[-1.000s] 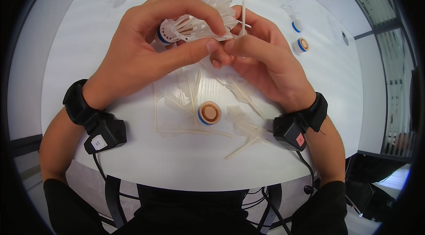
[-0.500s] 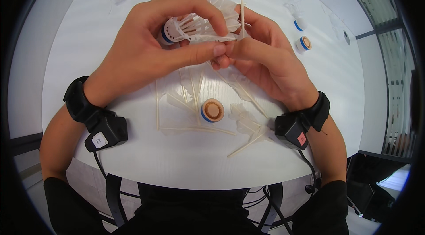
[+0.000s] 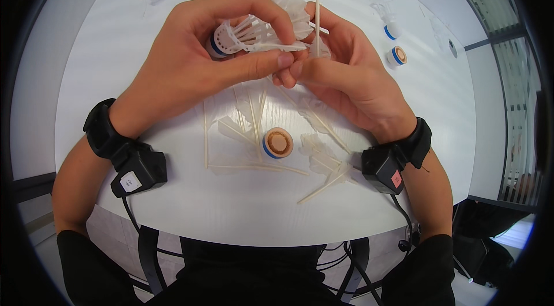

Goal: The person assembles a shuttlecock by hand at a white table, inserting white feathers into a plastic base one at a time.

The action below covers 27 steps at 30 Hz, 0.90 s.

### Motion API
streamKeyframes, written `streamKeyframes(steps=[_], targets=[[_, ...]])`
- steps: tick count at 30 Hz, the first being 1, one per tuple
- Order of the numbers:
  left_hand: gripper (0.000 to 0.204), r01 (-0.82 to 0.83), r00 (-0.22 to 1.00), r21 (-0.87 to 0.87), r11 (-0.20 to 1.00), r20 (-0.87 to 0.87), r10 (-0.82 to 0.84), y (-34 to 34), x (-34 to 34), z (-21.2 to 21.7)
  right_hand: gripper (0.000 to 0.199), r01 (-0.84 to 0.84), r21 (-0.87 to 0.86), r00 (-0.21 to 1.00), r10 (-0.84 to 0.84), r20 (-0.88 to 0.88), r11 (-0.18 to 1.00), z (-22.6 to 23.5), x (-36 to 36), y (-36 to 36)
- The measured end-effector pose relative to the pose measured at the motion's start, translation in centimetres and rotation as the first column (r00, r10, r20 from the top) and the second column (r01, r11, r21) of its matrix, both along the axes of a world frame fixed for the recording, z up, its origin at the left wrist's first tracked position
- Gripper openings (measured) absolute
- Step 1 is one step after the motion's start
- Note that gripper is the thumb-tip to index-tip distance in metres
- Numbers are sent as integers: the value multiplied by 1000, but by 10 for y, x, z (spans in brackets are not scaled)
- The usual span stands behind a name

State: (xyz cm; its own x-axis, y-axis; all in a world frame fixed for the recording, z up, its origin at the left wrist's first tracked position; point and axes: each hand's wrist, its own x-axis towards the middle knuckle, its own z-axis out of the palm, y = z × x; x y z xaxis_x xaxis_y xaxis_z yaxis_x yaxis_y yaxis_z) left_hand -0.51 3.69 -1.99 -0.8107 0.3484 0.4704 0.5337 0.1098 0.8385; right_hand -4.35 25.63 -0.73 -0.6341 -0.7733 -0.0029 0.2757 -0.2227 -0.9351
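Head view shows our fingertips meeting above the middle of the round white table [image 3: 115,46]. Our left hand [image 3: 196,52] is curled closed around a white shuttlecock [image 3: 242,38], thumb beneath and forefinger over the top, with its blue-banded cork base tucked toward the palm and the feather skirt pointing right. Our right hand [image 3: 346,81] pinches a single loose feather [image 3: 317,26] between thumb and forefinger, held upright with its quill just beside the shuttlecock's skirt.

We judge the shuttlecock to be very light and fragile: the thin quills would bend or snap under a squeeze, and the vanes crumple easily. The firm cork base and the stiff ring of quills next to it look like the safest places to grip, while the loose feather is best held low on its shaft.

Below our hands, a bare cork base [image 3: 277,143] with a blue band sits among scattered feathers [image 3: 323,159] and stripped quills. Farther off to the right stand another cork [image 3: 397,56] and a small shuttlecock [image 3: 385,17]. Black wrist devices [image 3: 138,170] are strapped to both our forearms.
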Motion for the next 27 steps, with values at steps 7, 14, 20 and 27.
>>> streamKeyframes(steps=[7,14,20,27], targets=[[19,33,998,15,999,48,-34,2,1,1,55,13,33,1000,-13,-1,999,1,0,1],[17,10,999,-31,999,52,-8,0,1,1,53,4,-30,998,-2,62,1000,-1,-2,2],[16,35,999,-41,999,20,-35,0,0,1,51,23,23,1000,-24,15,999,5,3,0],[15,-8,1000,-104,995,-14,7,0,0,1,51,51,153,996,-40,-75,987,6,3,0]])
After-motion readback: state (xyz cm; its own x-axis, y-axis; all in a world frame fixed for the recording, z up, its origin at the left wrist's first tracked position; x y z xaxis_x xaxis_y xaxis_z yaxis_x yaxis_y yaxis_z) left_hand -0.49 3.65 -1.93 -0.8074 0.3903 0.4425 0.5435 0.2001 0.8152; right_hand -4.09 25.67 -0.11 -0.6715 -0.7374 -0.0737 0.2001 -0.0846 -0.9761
